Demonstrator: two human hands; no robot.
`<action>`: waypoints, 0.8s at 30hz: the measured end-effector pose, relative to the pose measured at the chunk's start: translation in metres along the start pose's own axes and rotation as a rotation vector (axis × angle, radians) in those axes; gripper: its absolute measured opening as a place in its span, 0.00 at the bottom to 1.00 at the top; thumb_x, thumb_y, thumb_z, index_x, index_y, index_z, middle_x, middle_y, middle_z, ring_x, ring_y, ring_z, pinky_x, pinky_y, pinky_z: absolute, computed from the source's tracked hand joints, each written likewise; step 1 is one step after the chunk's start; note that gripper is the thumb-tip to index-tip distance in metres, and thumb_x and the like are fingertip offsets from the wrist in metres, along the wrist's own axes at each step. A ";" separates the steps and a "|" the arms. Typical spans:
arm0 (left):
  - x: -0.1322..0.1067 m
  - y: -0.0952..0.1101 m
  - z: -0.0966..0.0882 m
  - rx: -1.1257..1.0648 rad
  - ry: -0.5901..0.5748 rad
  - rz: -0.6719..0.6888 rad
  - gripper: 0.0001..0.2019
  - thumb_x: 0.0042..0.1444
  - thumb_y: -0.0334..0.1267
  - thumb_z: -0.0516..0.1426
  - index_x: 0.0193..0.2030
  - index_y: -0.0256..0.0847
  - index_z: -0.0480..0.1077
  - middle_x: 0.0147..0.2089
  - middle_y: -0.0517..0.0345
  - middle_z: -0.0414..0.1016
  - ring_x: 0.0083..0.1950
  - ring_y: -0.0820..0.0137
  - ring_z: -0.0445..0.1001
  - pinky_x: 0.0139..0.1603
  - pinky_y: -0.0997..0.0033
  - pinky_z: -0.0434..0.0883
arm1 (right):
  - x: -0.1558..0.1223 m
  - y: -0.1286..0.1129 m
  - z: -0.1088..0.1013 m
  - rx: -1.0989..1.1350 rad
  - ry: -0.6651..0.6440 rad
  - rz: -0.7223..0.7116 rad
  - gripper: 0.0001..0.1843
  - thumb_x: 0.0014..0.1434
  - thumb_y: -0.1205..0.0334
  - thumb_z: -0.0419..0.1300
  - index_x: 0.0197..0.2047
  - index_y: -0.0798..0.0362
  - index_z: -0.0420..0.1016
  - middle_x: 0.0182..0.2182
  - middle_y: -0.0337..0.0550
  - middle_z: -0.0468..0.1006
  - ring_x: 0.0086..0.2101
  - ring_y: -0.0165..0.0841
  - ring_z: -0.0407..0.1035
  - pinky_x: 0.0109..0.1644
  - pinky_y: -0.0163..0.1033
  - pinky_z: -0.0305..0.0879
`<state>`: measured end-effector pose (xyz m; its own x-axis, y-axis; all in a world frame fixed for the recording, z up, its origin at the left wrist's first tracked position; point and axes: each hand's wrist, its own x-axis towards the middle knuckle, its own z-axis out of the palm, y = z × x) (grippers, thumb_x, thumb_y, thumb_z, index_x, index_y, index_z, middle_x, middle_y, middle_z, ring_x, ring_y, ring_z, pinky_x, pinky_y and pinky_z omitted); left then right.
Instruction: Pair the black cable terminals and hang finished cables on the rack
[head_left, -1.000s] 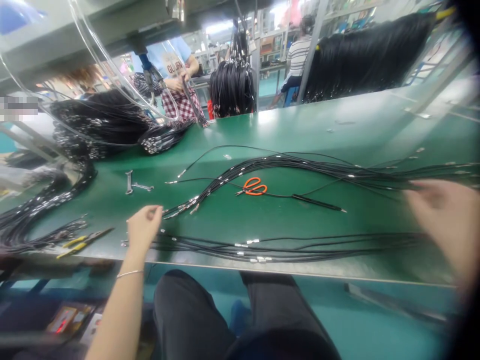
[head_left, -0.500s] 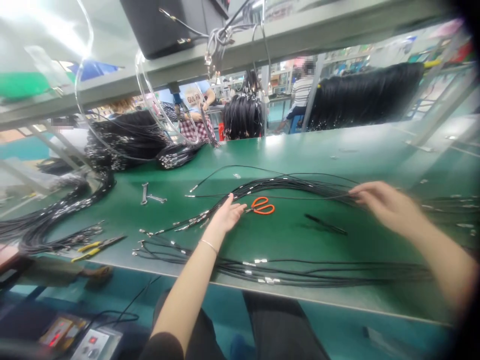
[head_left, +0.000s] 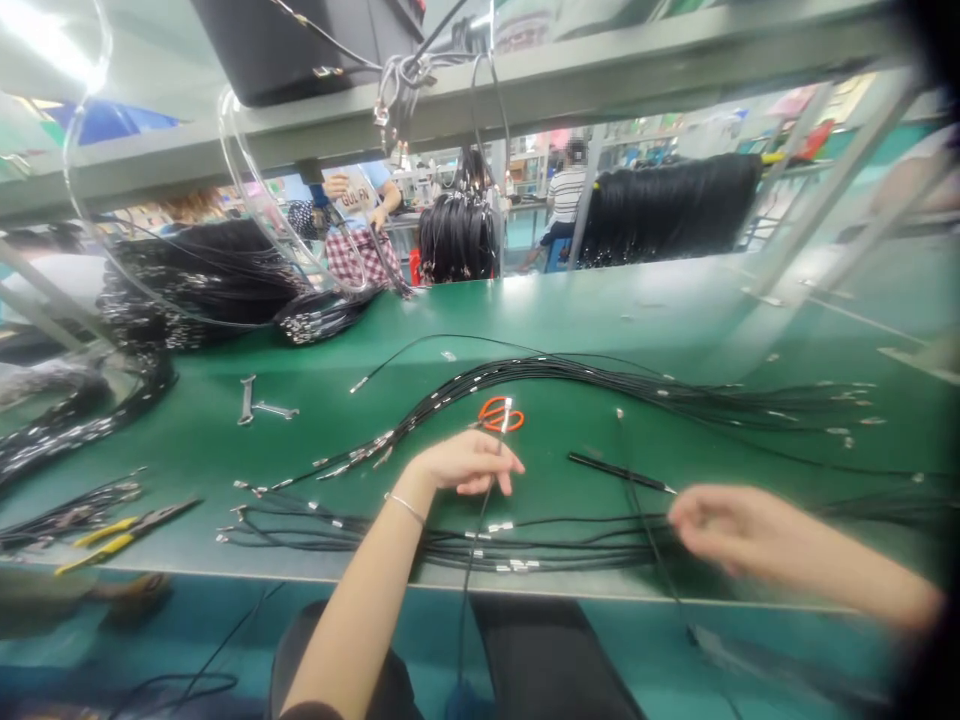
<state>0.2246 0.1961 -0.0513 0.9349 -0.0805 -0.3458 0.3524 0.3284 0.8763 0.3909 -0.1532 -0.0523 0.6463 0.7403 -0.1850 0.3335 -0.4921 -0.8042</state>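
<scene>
My left hand (head_left: 471, 464) pinches a thin black cable (head_left: 474, 560) close to its metal-tipped end. From my fingers the cable hangs down over the table's front edge. My right hand (head_left: 724, 528) is blurred, fingers partly curled, beside a black pen (head_left: 616, 470) and a dark cable length (head_left: 643, 515) that also drops over the edge. Whether it touches that length I cannot tell. Behind my left hand lie orange-handled scissors (head_left: 491, 413), partly covered. A curved cable bundle (head_left: 555, 368) stretches across the green table behind both hands. A second bundle (head_left: 577, 548) runs along the front edge.
Two wrenches (head_left: 247, 400) and yellow-handled pliers (head_left: 127, 535) lie to the left, near more cables (head_left: 67, 515). A grey shelf beam (head_left: 600, 85) crosses above the table. Beyond it are hanging cable coils (head_left: 667, 210) and other people at work.
My left hand has closed on a cable end, which now hangs in front. My right hand has left the rear bundle and come down towards the front edge. The view has shifted right.
</scene>
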 end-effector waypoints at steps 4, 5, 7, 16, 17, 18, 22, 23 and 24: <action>0.007 0.007 0.009 0.197 -0.072 0.093 0.22 0.52 0.42 0.67 0.50 0.30 0.73 0.31 0.51 0.78 0.13 0.81 0.61 0.11 0.81 0.53 | 0.038 -0.013 0.021 0.108 -0.169 0.139 0.31 0.50 0.37 0.65 0.48 0.53 0.75 0.39 0.53 0.79 0.18 0.26 0.59 0.20 0.34 0.52; 0.011 0.009 0.009 0.208 -0.032 0.138 0.24 0.55 0.46 0.65 0.53 0.31 0.71 0.30 0.52 0.77 0.13 0.81 0.61 0.11 0.82 0.52 | 0.046 -0.017 0.026 0.159 -0.185 0.138 0.36 0.50 0.37 0.65 0.53 0.55 0.72 0.38 0.52 0.79 0.18 0.23 0.56 0.20 0.32 0.49; 0.019 0.014 0.009 0.195 0.057 0.196 0.29 0.60 0.53 0.59 0.59 0.31 0.66 0.28 0.52 0.76 0.11 0.80 0.60 0.09 0.82 0.50 | 0.060 -0.027 0.036 0.283 -0.220 0.118 0.41 0.51 0.40 0.67 0.60 0.56 0.66 0.34 0.48 0.78 0.19 0.21 0.51 0.20 0.30 0.44; 0.031 0.007 0.008 0.163 0.195 0.307 0.32 0.65 0.60 0.46 0.67 0.40 0.56 0.20 0.65 0.68 0.09 0.78 0.57 0.10 0.83 0.54 | 0.126 -0.094 0.064 0.559 -0.199 -0.176 0.31 0.54 0.44 0.66 0.54 0.57 0.71 0.24 0.37 0.73 0.15 0.19 0.51 0.17 0.29 0.42; 0.031 0.004 0.009 0.169 0.194 0.307 0.31 0.64 0.59 0.48 0.66 0.39 0.58 0.19 0.65 0.68 0.09 0.78 0.57 0.10 0.83 0.54 | 0.133 -0.100 0.069 0.555 -0.153 -0.194 0.32 0.55 0.42 0.65 0.54 0.57 0.71 0.22 0.36 0.72 0.14 0.19 0.51 0.16 0.29 0.42; 0.031 0.001 0.010 0.178 0.186 0.301 0.31 0.63 0.59 0.50 0.64 0.38 0.60 0.19 0.65 0.68 0.09 0.78 0.58 0.10 0.83 0.54 | 0.138 -0.105 0.073 0.560 -0.117 -0.205 0.31 0.56 0.41 0.64 0.53 0.57 0.72 0.21 0.35 0.71 0.13 0.19 0.51 0.16 0.29 0.42; 0.026 -0.005 0.013 0.216 0.038 0.214 0.29 0.59 0.58 0.57 0.55 0.33 0.69 0.24 0.54 0.75 0.13 0.74 0.68 0.12 0.80 0.62 | 0.147 -0.111 0.089 0.591 -0.066 -0.231 0.27 0.52 0.39 0.65 0.38 0.57 0.74 0.19 0.33 0.68 0.12 0.19 0.51 0.14 0.29 0.41; 0.023 -0.005 0.013 0.234 -0.041 0.177 0.28 0.58 0.58 0.58 0.53 0.33 0.71 0.28 0.50 0.78 0.16 0.72 0.71 0.13 0.79 0.65 | 0.146 -0.110 0.092 0.589 -0.074 -0.237 0.26 0.52 0.39 0.66 0.34 0.57 0.73 0.18 0.34 0.69 0.12 0.19 0.51 0.14 0.29 0.41; 0.019 -0.004 0.012 0.261 -0.133 0.135 0.27 0.58 0.56 0.59 0.51 0.32 0.72 0.32 0.46 0.79 0.18 0.72 0.72 0.14 0.79 0.65 | 0.144 -0.108 0.094 0.585 -0.087 -0.243 0.25 0.51 0.39 0.66 0.31 0.56 0.72 0.18 0.35 0.69 0.12 0.19 0.51 0.14 0.29 0.41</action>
<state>0.2416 0.1820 -0.0572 0.9651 -0.1810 -0.1891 0.2083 0.0934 0.9736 0.3834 0.0490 -0.0449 0.5328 0.8461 0.0156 0.0179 0.0072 -0.9998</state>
